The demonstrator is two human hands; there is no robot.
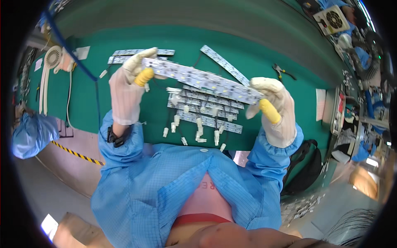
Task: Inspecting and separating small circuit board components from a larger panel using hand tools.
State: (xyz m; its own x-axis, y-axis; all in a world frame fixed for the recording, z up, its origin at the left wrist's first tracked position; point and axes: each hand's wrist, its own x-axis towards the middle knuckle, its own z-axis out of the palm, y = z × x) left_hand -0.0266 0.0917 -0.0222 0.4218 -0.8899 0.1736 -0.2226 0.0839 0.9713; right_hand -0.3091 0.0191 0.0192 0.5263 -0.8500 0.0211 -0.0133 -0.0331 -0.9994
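Observation:
Between my two gloved hands I hold a white LED strip board up above the green table, its right end lower than its left. My left hand pinches the left end, a yellow cover on its thumb. At the other end my right hand grips the board, its thumb also covered in yellow. Below the held board lies a group of LED strip boards with wires and white connectors. One board lies slantwise behind it, and more boards lie at the back left, partly hidden by my left hand.
Pliers with dark and yellow handles lie at the right on the green table. A small fan stands at the far left. A blue cable hangs down at the left. A black bag is beside my right elbow.

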